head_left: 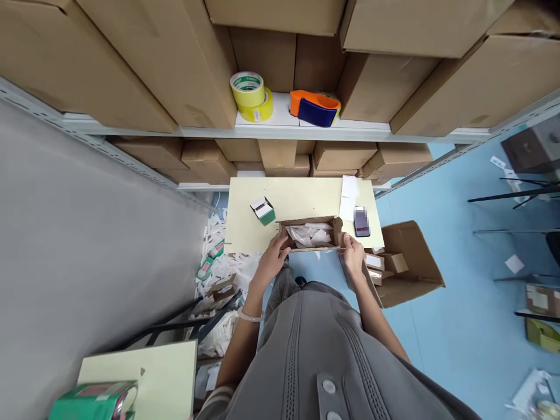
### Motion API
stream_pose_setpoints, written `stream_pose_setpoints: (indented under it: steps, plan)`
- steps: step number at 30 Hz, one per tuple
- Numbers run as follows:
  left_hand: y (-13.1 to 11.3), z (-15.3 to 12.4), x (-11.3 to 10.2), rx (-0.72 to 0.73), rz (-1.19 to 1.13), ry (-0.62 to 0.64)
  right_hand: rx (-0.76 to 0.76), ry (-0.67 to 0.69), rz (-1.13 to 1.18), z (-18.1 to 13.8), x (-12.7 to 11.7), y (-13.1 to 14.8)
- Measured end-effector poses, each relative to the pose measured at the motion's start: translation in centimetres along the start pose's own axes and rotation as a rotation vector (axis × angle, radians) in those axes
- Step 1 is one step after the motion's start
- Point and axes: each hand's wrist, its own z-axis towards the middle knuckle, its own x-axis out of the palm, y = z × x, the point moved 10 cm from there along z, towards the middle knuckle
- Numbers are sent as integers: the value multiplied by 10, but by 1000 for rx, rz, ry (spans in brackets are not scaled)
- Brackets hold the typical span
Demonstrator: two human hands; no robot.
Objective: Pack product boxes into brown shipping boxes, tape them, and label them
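A small open cardboard box (310, 249) lies at the front edge of the cream table, with crumpled white wrapping (308, 234) inside it. My left hand (273, 256) grips the box's left end, the fingers bent over its near corner. At the opposite end, my right hand (352, 254) pinches the box beside its raised end flap. Behind my left hand stands a little green and white carton (263, 211) with its top open. A phone (361, 221) and some white papers (349, 195) lie beyond my right hand.
Shelves with large cardboard boxes (389, 87) rise behind the table (249, 186). Yellow tape rolls (251, 96) and an orange-blue tape dispenser (315, 108) sit on the shelf. An open carton (415, 262) holding smaller boxes stands right; paper scraps (227, 271) pile up left.
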Motion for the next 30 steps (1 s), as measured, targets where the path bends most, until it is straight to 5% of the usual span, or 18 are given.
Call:
stream_pose_setpoints:
  steps: [6, 18, 25, 30]
  plan:
    - [-12, 46, -28, 135, 11, -16, 94, -51, 305, 47, 25, -8]
    - [-21, 74, -6, 81, 150, 27, 174, 70, 272, 93, 58, -44]
    - [-18, 78, -88, 51, 384, -450, 196, 131, 244, 108, 63, -38]
    - [2, 106, -100, 79, 596, -387, 183, 173, 202, 108, 63, -36]
